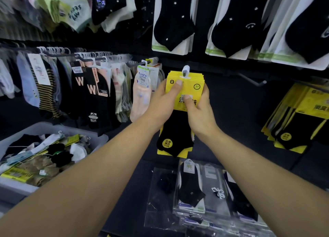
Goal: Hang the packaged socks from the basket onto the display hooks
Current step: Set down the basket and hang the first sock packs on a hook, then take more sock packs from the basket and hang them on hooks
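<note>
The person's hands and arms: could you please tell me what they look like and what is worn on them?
The left hand and right hand wear no gloves, and no rings show on the fingers. The left forearm and right forearm are bare: no sleeve, watch or bracelet in view. The visible thumbnails are short and unpainted.

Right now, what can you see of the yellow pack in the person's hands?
The yellow pack is a glossy card printed in black, with a round seal, carrying a black sock that hangs below and bears a yellow sticker. A white hanger tops it, and like packs sit behind. The left hand and right hand pinch the card.
</note>
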